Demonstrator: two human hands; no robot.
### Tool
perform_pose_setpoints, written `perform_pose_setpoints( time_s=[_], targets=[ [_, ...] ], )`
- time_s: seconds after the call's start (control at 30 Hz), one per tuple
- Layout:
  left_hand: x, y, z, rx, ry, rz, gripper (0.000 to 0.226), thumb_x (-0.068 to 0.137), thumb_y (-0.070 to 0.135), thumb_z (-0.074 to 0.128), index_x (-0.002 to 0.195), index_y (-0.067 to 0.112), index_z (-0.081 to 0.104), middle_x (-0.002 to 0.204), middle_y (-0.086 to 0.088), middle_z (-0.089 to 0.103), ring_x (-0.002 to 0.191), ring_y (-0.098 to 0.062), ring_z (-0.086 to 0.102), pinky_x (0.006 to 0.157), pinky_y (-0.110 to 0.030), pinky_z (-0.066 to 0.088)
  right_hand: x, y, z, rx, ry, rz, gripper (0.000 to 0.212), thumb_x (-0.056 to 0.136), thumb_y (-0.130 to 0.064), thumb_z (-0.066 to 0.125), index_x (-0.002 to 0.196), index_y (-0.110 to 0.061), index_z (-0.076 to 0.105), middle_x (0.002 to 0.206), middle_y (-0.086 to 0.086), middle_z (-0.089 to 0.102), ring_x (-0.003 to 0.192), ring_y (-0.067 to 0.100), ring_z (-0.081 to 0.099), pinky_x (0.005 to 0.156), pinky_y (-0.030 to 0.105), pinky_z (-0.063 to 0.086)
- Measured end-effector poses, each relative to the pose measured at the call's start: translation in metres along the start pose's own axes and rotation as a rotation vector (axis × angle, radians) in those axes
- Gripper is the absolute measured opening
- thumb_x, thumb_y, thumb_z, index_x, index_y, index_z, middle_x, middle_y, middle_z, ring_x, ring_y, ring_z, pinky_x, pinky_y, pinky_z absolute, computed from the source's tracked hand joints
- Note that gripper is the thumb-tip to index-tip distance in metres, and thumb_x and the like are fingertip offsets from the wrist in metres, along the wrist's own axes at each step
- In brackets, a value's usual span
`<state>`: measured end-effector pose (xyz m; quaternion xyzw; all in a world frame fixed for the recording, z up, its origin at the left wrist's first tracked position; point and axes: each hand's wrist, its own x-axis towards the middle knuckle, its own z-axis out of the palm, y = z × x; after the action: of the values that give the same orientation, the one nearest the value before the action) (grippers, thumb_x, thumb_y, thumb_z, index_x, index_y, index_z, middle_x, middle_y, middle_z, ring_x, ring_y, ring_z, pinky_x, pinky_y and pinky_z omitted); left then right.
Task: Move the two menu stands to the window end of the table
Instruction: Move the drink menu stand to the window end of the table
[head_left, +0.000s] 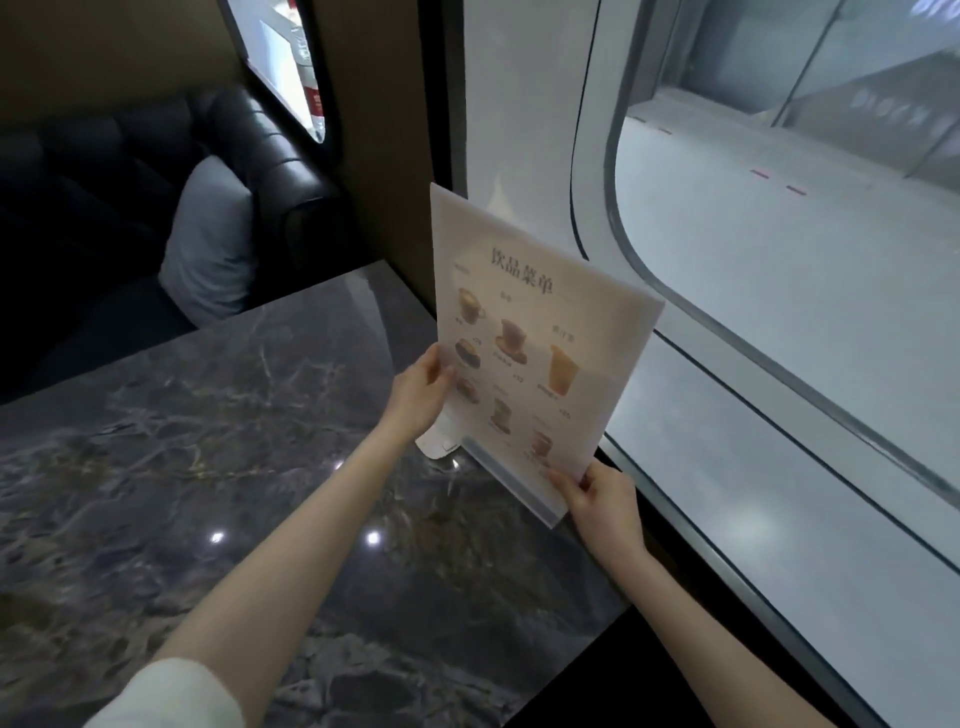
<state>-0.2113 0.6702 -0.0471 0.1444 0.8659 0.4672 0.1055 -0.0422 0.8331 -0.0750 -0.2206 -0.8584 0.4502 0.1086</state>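
Gripping the menu stand (530, 332), left hand (421, 389) and right hand (602, 501) pinch its opposite edges by the window (779, 260).

— Where is the drinks menu stand (540, 332)?
— At the window edge of the dark marble table (218, 441), upright, its printed face with cups and glasses turned toward the camera.
— Who holds it?
— Both hands. The left hand (423, 395) grips the sheet's left edge around mid-height; the right hand (597, 501) pinches the lower right corner, just beside the clear base strip.
— Anything behind it?
— A small white object (436, 444) peeks out at the base, touching the table; I cannot tell what it is.
— And around?
— A rounded window (779, 260) right of the table, a black leather seat (249, 140) with a grey cushion (208, 244) beyond the far edge.
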Motion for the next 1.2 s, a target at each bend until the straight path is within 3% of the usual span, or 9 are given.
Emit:
perform_pose_setpoints(
  time_s=[0.1,0.13,0.2,0.3,0.53,0.77,0.93,1.1,1.2],
  targets=[
    [0.01,-0.001,0.011,-0.015,-0.047,0.002,0.033,0.094,0.029,0.043,0.126,0.029,0.05,0.125,0.007,0.06,0.115,-0.016,0.054,0.086,-0.021,0.039,0.001,0.009,0.004,0.009,0.034,0.04,0.016,0.085,-0.023,0.063,0.086,-0.008,0.068,0.077,0.014,0.072,0.069,0.025,0.065,0.066,0.047,0.056],
    [0.013,-0.001,0.014,-0.013,-0.062,-0.007,0.034,0.094,0.03,0.043,0.128,0.027,0.049,0.128,0.004,0.059,0.117,-0.018,0.053,0.089,-0.024,0.039,0.0,0.013,0.005,0.016,0.043,0.04,0.015,0.084,-0.022,0.064,0.086,-0.008,0.068,0.07,0.009,0.071,0.064,0.017,0.065,0.062,0.04,0.057],
    [0.018,-0.002,0.02,-0.007,-0.078,-0.028,0.035,0.094,0.03,0.043,0.129,0.026,0.048,0.13,0.002,0.058,0.119,-0.019,0.052,0.09,-0.023,0.036,-0.002,0.016,0.007,0.033,0.066,0.032,0.012,0.083,-0.019,0.065,0.082,-0.007,0.068,0.054,-0.009,0.06,0.052,-0.001,0.058,0.048,0.013,0.046],
    [0.023,-0.006,0.026,-0.009,-0.088,-0.053,0.036,0.094,0.03,0.043,0.13,0.025,0.048,0.131,0.001,0.057,0.12,-0.02,0.051,0.09,-0.024,0.036,-0.005,0.02,0.011,0.053,0.083,0.047,0.012,0.083,-0.014,0.066,0.077,-0.004,0.067,0.049,-0.021,0.047,0.049,-0.012,0.052,0.044,0.004,0.037],
    [0.025,-0.01,0.031,-0.046,-0.092,-0.049,0.039,0.094,0.028,0.044,0.133,0.021,0.045,0.133,0.0,0.055,0.123,-0.019,0.049,0.094,-0.024,0.035,-0.005,0.027,0.014,0.059,0.081,0.088,0.016,0.084,-0.017,0.065,0.073,-0.004,0.065,0.05,-0.018,0.046,0.047,-0.004,0.043,0.044,0.006,0.036],
    [0.025,-0.011,0.035,-0.038,-0.106,-0.083,0.046,0.094,0.028,0.044,0.138,0.017,0.038,0.138,-0.004,0.05,0.126,-0.02,0.046,0.097,-0.024,0.033,-0.008,0.031,0.016,0.065,0.106,0.138,0.018,0.085,-0.017,0.064,0.077,-0.001,0.066,0.059,0.004,0.059,0.051,0.009,0.049,0.043,0.016,0.032],
    [0.023,-0.012,0.034,-0.055,-0.125,-0.093,0.048,0.094,0.031,0.045,0.14,0.02,0.036,0.14,-0.002,0.05,0.127,-0.02,0.046,0.103,-0.029,0.035,-0.007,0.033,0.015,0.02,0.064,0.154,0.02,0.086,-0.02,0.062,0.083,-0.001,0.065,0.062,0.002,0.059,0.052,0.001,0.048,0.042,0.007,0.035],
    [0.02,-0.008,0.034,-0.06,-0.146,-0.087,0.05,0.094,0.032,0.044,0.141,0.021,0.033,0.141,-0.002,0.048,0.128,-0.02,0.044,0.102,-0.029,0.034,-0.01,0.034,0.013,0.008,-0.019,0.178,0.025,0.086,-0.023,0.061,0.105,-0.007,0.061,0.088,0.002,0.067,0.071,0.008,0.058,0.06,0.017,0.045],
    [0.02,-0.005,0.035,-0.061,-0.147,-0.106,0.052,0.094,0.03,0.043,0.143,0.019,0.029,0.144,-0.004,0.044,0.131,-0.023,0.042,0.108,-0.036,0.034,-0.014,0.035,0.011,-0.012,-0.054,0.189,0.029,0.086,-0.023,0.06,0.112,-0.009,0.058,0.098,0.005,0.069,0.085,0.016,0.063,0.069,0.024,0.05]
  ],
)
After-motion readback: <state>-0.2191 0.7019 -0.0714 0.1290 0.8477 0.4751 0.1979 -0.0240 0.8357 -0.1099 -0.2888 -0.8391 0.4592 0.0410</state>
